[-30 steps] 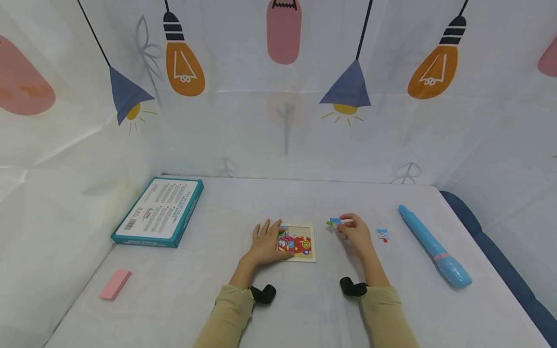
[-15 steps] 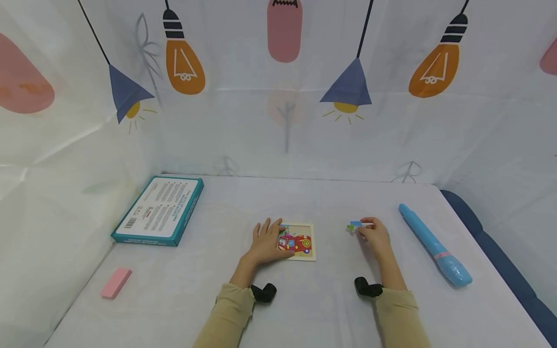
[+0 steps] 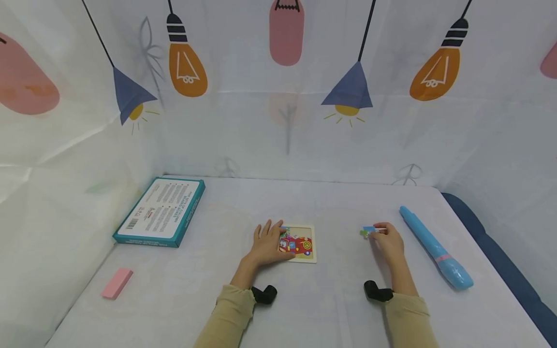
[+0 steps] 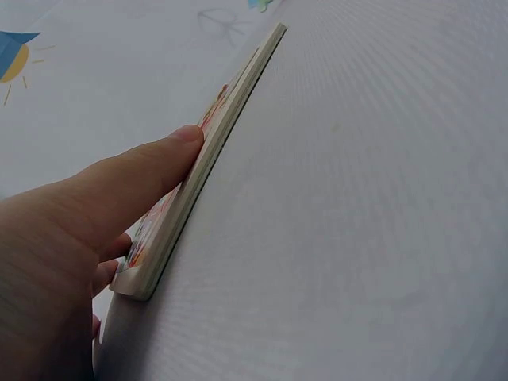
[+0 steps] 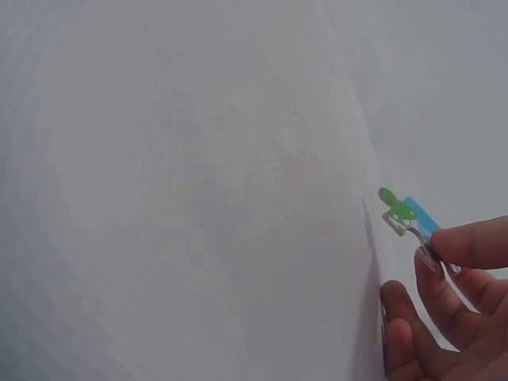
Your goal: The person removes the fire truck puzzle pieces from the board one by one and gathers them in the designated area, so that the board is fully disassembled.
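Note:
A small wooden jigsaw board [image 3: 308, 246] with a red vehicle picture lies on the white table. My left hand [image 3: 263, 245] rests on its left part, fingers spread and fairly straight. In the left wrist view, the thumb [image 4: 151, 171] presses on the board's near edge. To the right, my right hand [image 3: 390, 244] pinches a blue, white and green jigsaw piece [image 3: 368, 231] between thumb and fingers, just above the table. The right wrist view shows this jigsaw piece [image 5: 403, 210] tilted, while the lower fingers [image 5: 401, 337] touch the tabletop; a thin edge under them is mostly hidden.
A teal-edged box [image 3: 158, 210] with printed white top lies at the back left. A pink block [image 3: 117, 283] sits at the front left. Right of my right hand lies a long light-blue stick [image 3: 435, 246]. White printed cloth [image 3: 243, 125] hangs behind the table.
My right hand has moved right with the jigsaw piece, to where a second loose piece lay; that one is now hidden from the head view. My left hand has stayed on the board.

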`<state>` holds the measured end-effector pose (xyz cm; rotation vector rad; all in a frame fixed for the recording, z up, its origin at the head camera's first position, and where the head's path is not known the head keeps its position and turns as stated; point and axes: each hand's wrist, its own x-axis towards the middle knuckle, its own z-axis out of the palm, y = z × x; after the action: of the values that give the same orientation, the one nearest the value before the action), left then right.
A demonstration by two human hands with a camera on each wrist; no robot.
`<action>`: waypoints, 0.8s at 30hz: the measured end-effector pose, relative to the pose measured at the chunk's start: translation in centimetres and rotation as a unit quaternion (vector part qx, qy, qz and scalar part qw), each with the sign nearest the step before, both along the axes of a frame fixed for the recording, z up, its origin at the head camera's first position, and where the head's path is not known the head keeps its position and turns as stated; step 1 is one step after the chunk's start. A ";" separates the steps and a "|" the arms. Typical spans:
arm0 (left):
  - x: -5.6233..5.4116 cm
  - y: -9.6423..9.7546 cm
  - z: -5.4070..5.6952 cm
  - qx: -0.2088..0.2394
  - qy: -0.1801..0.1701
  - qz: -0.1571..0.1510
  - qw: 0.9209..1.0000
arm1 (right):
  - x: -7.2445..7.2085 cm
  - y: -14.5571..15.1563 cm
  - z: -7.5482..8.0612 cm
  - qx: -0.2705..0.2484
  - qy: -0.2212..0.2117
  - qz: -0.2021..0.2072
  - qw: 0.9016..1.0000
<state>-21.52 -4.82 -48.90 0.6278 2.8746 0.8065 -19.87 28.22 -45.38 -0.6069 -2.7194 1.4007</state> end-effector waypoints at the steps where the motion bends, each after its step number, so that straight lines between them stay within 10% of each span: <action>1: 0.0 0.0 0.0 -0.002 0.000 0.000 1.000 | 0.0 0.1 0.0 0.003 0.000 -0.002 1.000; 24: 0.1 0.0 -0.2 0.008 0.005 0.002 1.000 | -0.4 0.7 -0.9 0.156 0.027 0.002 0.987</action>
<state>-21.39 -4.79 -49.05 0.6283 2.8823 0.8306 -20.25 28.94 -46.28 -0.5326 -2.8112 0.9436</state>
